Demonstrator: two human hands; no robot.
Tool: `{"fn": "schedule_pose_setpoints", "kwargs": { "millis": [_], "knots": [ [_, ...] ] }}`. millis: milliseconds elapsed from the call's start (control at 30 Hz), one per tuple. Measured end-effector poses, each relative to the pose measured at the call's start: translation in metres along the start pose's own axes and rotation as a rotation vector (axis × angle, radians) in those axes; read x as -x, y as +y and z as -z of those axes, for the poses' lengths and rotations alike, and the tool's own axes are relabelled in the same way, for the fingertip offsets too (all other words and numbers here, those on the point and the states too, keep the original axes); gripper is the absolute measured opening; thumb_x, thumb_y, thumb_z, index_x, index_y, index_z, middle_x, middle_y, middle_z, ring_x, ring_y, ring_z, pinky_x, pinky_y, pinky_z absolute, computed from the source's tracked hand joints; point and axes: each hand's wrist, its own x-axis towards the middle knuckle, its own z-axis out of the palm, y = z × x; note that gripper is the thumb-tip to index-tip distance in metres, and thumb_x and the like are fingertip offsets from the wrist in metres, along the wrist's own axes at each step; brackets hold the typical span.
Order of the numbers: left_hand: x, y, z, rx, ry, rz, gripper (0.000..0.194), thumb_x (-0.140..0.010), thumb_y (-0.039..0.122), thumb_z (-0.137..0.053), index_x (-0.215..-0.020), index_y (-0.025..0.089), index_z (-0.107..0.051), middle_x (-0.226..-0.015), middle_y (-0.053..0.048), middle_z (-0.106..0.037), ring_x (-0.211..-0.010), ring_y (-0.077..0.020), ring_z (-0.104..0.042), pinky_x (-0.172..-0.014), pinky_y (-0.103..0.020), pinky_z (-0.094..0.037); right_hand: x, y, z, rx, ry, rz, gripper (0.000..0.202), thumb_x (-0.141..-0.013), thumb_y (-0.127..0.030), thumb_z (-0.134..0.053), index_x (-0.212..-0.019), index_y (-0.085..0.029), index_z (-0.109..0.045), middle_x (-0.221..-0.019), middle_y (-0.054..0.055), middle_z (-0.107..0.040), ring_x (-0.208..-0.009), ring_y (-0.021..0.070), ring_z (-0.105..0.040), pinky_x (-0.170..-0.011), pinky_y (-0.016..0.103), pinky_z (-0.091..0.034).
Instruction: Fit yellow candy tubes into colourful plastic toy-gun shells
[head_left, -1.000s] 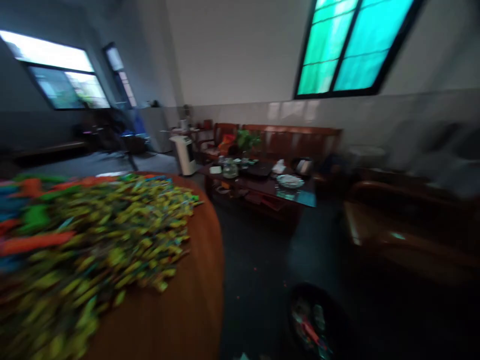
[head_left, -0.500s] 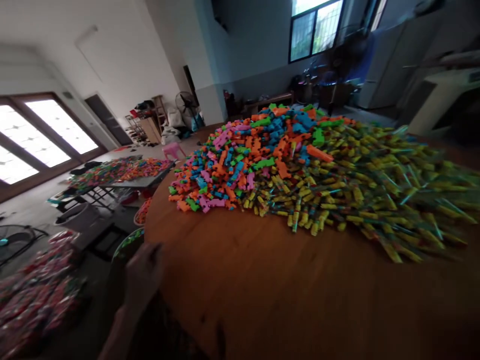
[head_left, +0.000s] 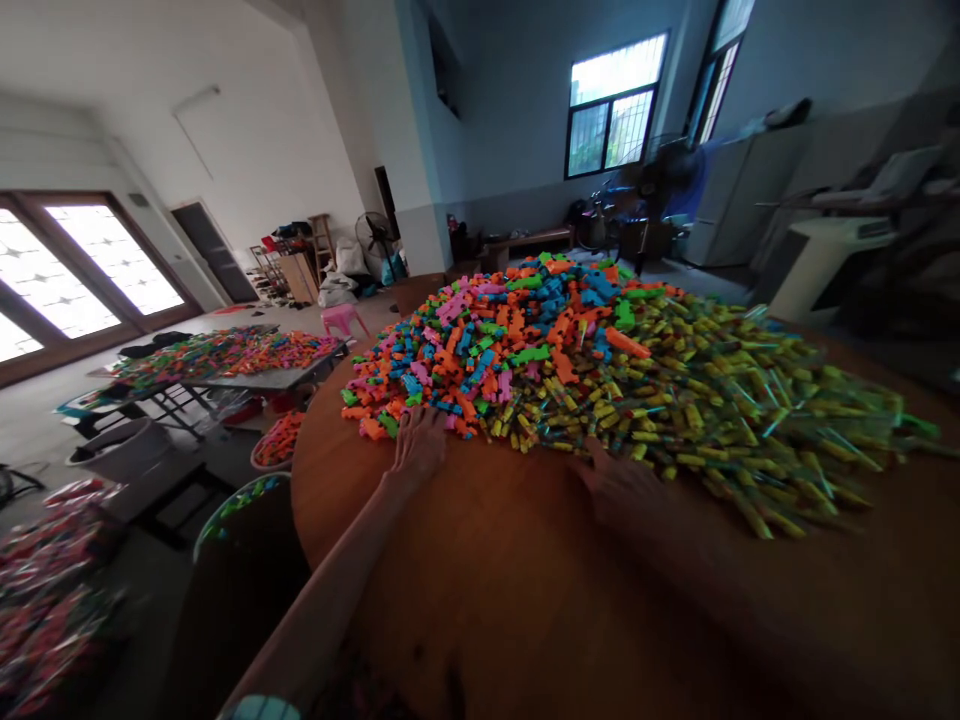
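My left hand (head_left: 418, 442) reaches over the near edge of a heap of small plastic toy pieces (head_left: 517, 320) in orange, blue, green and pink. Its fingers are stretched forward onto the pieces, and their tips are partly lost among them. My right hand (head_left: 622, 482) is low over the table at the near edge of a pile of yellow tube-like pieces with clear sticks or wrapping (head_left: 697, 400). One finger points out toward the yellow pieces; the others are dim and blurred. Nothing held shows in either hand.
The heaps lie on a round brown wooden table (head_left: 510, 560). To its left stand a tub of green and blue pieces (head_left: 240, 505), a basket of orange pieces (head_left: 279, 440) and a grey table (head_left: 277, 372) bearing more pieces. Bagged red goods (head_left: 52, 600) lie at lower left.
My left hand has moved from beside the table's left edge up and right to the coloured heap. My right hand has come into view by the yellow pile. The camera view has shifted slightly.
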Motion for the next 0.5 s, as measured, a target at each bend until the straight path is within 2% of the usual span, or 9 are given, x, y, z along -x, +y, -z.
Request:
{"fn": "schedule_pose_setpoints", "kwargs": {
  "millis": [67, 167, 267, 367, 500],
  "knots": [
    [-0.002, -0.002, 0.002, 0.010, -0.008, -0.019, 0.025, -0.093, 0.015, -0.053, -0.113, 0.016, -0.068, -0.119, -0.017, -0.067, -0.118, -0.0346, -0.054, -0.102, -0.055, -0.044, -0.003, -0.006, 0.005, 0.109, -0.129, 0.084, 0.048, -0.078, 0.000, -0.049, -0.111, -0.022, -0.075, -0.124, 0.017, -0.062, -0.072, 0.0188, -0.062, -0.060, 0.033, -0.041],
    [0.004, 0.002, 0.010, 0.060, -0.025, -0.069, 0.025, -0.098, 0.020, -0.048, -0.111, 0.016, -0.069, -0.116, -0.017, -0.067, -0.118, -0.0344, -0.054, -0.103, -0.056, -0.043, 0.003, -0.019, 0.012, 0.159, -0.154, 0.117, 0.046, -0.082, -0.001, -0.046, -0.116, -0.018, -0.073, -0.124, 0.019, -0.063, -0.077, 0.0213, -0.063, -0.062, 0.034, -0.041],
    [0.021, 0.015, 0.020, 0.181, -0.086, -0.179, 0.026, -0.102, 0.026, -0.047, -0.112, 0.021, -0.070, -0.109, -0.010, -0.068, -0.112, -0.0282, -0.056, -0.100, -0.047, -0.046, 0.015, -0.036, 0.017, 0.053, -0.117, 0.182, 0.045, -0.081, -0.001, -0.049, -0.117, -0.017, -0.072, -0.124, 0.017, -0.065, -0.086, 0.0223, -0.062, -0.066, 0.034, -0.042],
    [0.042, 0.034, 0.026, 0.375, -0.177, -0.279, 0.024, -0.103, 0.032, -0.049, -0.110, 0.024, -0.071, -0.099, -0.005, -0.070, -0.098, -0.0209, -0.061, -0.089, -0.035, -0.050, 0.023, -0.050, 0.017, -0.091, -0.157, 0.261, 0.045, -0.078, -0.003, -0.054, -0.116, -0.018, -0.071, -0.119, 0.013, -0.067, -0.090, 0.0222, -0.062, -0.070, 0.033, -0.044],
    [0.059, 0.059, 0.031, 0.625, -0.265, -0.267, 0.022, -0.103, 0.033, -0.052, -0.112, 0.022, -0.069, -0.099, -0.005, -0.072, -0.087, -0.0167, -0.064, -0.078, -0.028, -0.050, 0.024, -0.054, 0.009, -0.283, -0.129, 0.246, 0.045, -0.081, -0.001, -0.051, -0.121, -0.013, -0.068, -0.109, 0.013, -0.068, -0.088, 0.0208, -0.061, -0.075, 0.032, -0.045]
  ]
}}
